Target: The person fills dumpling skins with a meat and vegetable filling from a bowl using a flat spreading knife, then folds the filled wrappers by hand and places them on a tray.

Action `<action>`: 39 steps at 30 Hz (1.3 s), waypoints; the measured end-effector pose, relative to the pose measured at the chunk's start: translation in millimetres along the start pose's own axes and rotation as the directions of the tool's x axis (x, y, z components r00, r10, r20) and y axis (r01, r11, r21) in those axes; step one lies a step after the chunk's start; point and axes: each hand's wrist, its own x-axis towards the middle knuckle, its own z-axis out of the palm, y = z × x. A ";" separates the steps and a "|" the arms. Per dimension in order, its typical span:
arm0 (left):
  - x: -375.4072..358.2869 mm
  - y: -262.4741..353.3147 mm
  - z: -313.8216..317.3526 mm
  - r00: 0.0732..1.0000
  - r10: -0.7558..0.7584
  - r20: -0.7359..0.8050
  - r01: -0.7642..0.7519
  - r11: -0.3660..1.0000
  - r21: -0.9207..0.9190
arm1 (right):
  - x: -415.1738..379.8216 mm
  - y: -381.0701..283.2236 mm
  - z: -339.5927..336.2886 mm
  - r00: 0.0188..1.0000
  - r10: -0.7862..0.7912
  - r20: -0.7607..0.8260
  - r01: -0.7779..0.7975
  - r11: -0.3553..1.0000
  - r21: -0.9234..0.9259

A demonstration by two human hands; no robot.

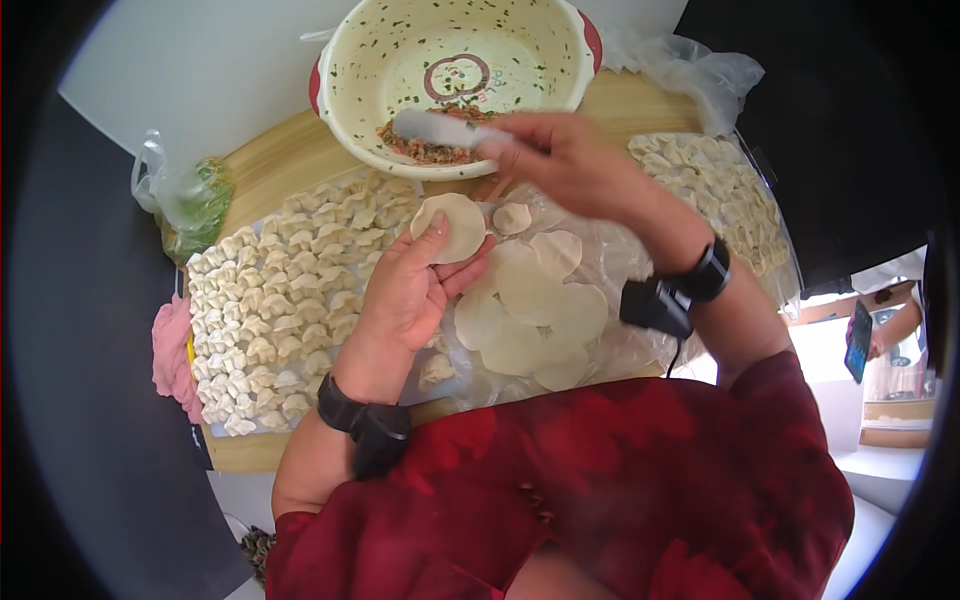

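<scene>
In my left hand [415, 285] lies a round dough wrapper [452, 228], the thumb pressed on its face and the fingers beneath. My right hand [565, 160] is closed round the handle of a flat spatula [435, 128], slightly blurred, whose blade is over the meat filling [430, 152] in a large white bowl [350, 130]. Several loose wrappers [540, 310] overlap on clear plastic in front of me. A small dough piece [512, 218] is just right of the held wrapper.
Rows of dumplings [290, 300] cover the left of the wooden board [270, 145]; more dumplings [715, 195] are at the right. Plastic bags [700, 85] are at the back right and a bag of greens [200, 205] at the left, above a pink cloth [175, 355]. Someone's hand holds a phone [859, 342] far right.
</scene>
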 end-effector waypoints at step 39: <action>36.0 19.9 -16.9 0.994 0.107 0.001 -0.102 0.948 -0.302 | 9.3 8.7 -1.9 0.955 -0.277 -0.102 0.198 0.858 -0.473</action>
